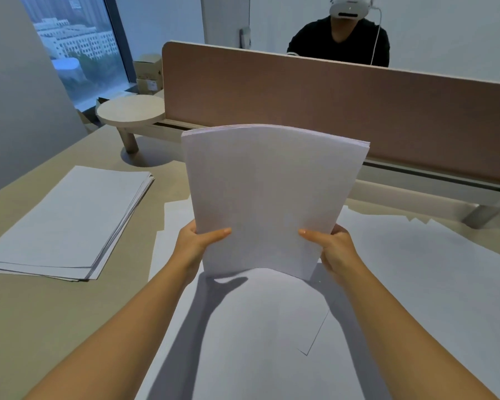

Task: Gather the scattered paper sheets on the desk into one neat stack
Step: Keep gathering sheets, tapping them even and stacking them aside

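I hold a thick bundle of white sheets (272, 194) upright over the middle of the desk. My left hand (198, 241) grips its lower left side, thumb across the front. My right hand (331, 246) grips the lower right side the same way. The bundle's bottom edge stands on or just above loose white sheets (260, 327) that lie spread flat on the desk beneath it and out to the right (430, 269). A second pile of white sheets (70, 223) lies flat at the left, its edges slightly fanned.
The beige desk (41, 313) shows bare at the near left. A brown divider panel (329, 111) runs along the back with a low shelf under it. A round shelf (130, 109) sits at back left. Beyond the divider is a person (341, 39) in a headset.
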`<state>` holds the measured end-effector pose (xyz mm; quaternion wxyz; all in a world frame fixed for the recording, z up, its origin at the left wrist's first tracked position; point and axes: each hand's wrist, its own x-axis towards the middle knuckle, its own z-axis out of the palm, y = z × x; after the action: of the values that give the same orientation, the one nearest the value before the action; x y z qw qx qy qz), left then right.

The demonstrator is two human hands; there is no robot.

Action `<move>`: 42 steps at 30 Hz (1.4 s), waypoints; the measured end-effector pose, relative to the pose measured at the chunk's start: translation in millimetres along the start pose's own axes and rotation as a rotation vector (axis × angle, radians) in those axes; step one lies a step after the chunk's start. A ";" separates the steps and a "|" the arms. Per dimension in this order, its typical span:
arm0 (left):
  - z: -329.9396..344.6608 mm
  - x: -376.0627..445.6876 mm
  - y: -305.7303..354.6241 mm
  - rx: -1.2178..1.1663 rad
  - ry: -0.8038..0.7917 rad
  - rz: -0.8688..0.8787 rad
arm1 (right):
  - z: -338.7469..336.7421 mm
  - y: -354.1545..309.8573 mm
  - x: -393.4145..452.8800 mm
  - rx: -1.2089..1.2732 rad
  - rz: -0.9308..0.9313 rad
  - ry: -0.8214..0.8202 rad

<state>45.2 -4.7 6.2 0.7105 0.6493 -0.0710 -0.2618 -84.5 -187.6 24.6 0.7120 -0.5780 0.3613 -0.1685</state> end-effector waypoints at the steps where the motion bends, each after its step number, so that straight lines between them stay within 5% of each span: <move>1: 0.6 0.6 -0.2 0.012 0.014 0.001 | -1.7 1.2 0.4 -0.005 -0.005 0.006; 14: -14.7 12.2 9.5 0.162 0.152 -0.054 | 32.1 -5.1 4.9 -0.143 0.006 0.023; 24: -154.1 50.3 49.8 0.485 0.348 -0.099 | 174.1 11.5 34.7 -0.451 0.021 -0.121; 35: -333.4 124.5 53.1 0.697 0.404 -0.178 | 355.4 61.3 64.6 -0.464 0.179 -0.180; 42: -372.1 145.3 40.0 0.918 0.391 -0.198 | 397.1 81.9 74.2 -0.460 0.249 -0.189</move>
<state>344.3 258.2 -44.6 0.3236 0.9351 0.0174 -0.1431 233.2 64.7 -48.4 0.6081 -0.6888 0.3900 0.0614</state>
